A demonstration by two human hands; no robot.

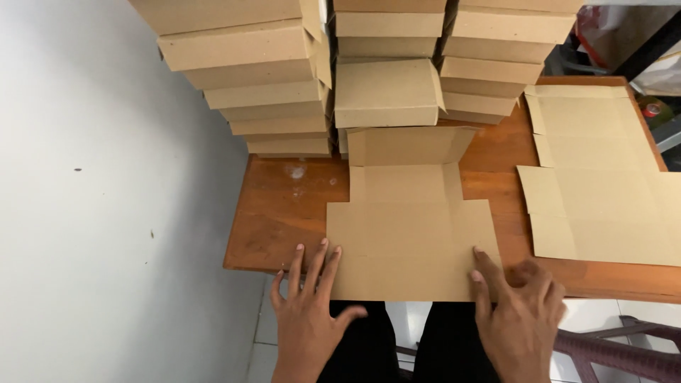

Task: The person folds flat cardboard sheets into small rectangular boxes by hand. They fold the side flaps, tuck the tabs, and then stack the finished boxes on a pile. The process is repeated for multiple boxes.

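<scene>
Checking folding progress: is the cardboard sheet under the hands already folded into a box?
No, the cardboard sheet lies flat on the table.

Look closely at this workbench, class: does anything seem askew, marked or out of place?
Two things. The left stack of folded boxes leans, its boxes stepped sideways rather than squared. Pale whitish smudges mark the wooden table beside the flat cardboard sheet.

Under my hands I see a matt brown cardboard blank (411, 234) on a glossy, worn wooden table (284, 213).
</scene>
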